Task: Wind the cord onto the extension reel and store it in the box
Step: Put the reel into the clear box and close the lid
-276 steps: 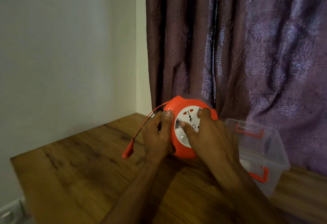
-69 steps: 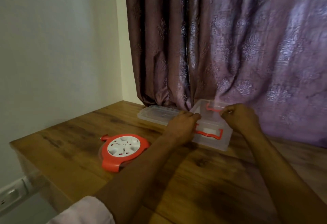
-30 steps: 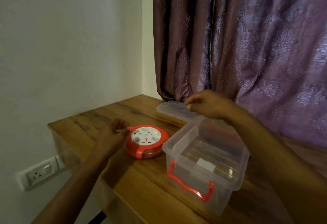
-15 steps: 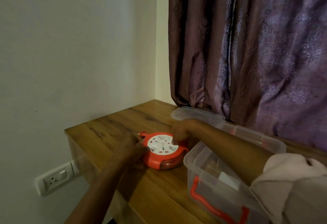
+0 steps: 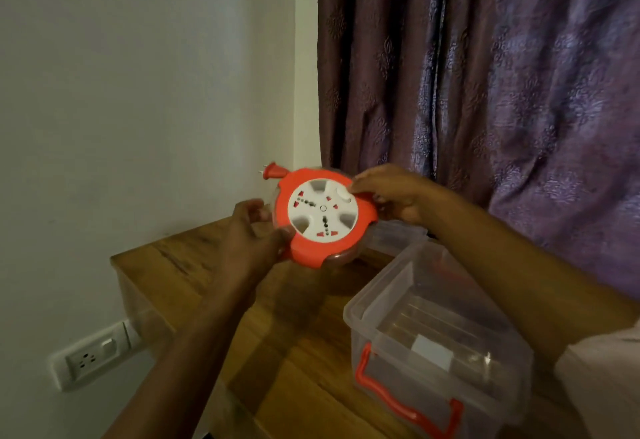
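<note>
The round orange extension reel (image 5: 323,219) with a white socket face is lifted above the wooden table (image 5: 207,265), tilted toward me. Its orange plug (image 5: 273,171) sticks out at the upper left, and no loose cord hangs from it. My left hand (image 5: 251,237) grips the reel's lower left rim. My right hand (image 5: 391,192) grips its right rim. The clear plastic box (image 5: 436,334) with orange handles stands open at the lower right, below and right of the reel.
The box's clear lid (image 5: 394,236) lies flat on the table behind the box. A purple patterned curtain (image 5: 485,74) hangs close behind. A wall socket (image 5: 91,359) sits below the table's left edge. The table's left edge is near my left arm.
The reel lay flat on the table with both hands closing on it half a second ago. Now both hands hold it raised off the table and tilted toward me.
</note>
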### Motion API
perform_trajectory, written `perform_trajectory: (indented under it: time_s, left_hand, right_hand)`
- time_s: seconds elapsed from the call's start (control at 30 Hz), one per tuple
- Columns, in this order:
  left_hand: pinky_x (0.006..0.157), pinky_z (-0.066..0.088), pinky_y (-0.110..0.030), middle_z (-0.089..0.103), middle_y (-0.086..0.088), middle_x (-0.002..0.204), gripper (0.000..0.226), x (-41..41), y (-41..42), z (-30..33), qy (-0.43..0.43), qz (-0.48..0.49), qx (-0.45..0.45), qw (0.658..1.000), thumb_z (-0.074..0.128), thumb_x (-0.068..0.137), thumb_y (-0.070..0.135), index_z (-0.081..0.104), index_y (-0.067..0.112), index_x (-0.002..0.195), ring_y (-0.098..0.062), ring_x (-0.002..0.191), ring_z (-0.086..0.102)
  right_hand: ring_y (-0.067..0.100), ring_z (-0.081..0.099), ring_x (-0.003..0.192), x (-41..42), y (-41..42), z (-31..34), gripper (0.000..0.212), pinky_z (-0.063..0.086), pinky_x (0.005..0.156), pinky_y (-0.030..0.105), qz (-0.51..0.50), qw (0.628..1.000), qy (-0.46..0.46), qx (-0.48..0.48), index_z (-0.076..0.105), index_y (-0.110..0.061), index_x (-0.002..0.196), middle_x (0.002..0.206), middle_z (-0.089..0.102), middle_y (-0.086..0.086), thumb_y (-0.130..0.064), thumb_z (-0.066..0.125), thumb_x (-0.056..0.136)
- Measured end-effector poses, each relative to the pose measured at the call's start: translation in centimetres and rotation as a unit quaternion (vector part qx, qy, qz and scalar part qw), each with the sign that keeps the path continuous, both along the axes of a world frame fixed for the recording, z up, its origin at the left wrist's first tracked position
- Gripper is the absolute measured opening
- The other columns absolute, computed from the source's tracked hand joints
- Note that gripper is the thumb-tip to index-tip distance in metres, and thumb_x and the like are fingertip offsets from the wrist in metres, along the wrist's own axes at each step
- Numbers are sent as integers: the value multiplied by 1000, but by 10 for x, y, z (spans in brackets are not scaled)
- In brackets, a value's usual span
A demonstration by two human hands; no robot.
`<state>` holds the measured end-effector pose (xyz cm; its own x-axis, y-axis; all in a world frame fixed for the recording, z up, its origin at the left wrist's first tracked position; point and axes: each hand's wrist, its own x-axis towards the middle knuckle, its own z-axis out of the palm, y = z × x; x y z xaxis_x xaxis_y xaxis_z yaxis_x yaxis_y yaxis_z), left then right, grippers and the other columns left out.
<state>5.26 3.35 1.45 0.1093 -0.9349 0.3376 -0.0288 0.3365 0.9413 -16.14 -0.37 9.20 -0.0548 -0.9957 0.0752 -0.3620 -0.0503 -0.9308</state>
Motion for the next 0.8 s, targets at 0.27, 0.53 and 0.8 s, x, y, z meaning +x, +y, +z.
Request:
perform_trajectory:
  time_s: [0.27,0.53,0.8]
  left_hand:
    - [62,61,-27,63,5,107,55,-61,47,25,52,-95,-22,994,71,86,14,43,26,132,-20,90,72]
    - [95,54,-47,67,-12,124,59,-47,48,18,144,-279,58,948,47,86,55,59,15,128,-28,114,66]
    - [78,61,-29,75,8,87,16,-65,53,18,-254,-268,0,930,59,93,38,74,32,91,-5,82,71]
  right_hand:
    - [19,65,79,-74,45,7,7,57,65,32,72,974,-184,-114,63,-15,91,82,71,4,-11,58,88]
    - [19,64,94,-134,71,-4,38,55,76,30,168,980,-70,-80,61,-12,116,103,69,5,-21,65,79]
    - [20,64,92,-142,68,-26,38,54,72,28,211,977,-23,18,59,-11,118,102,68,7,-12,62,81]
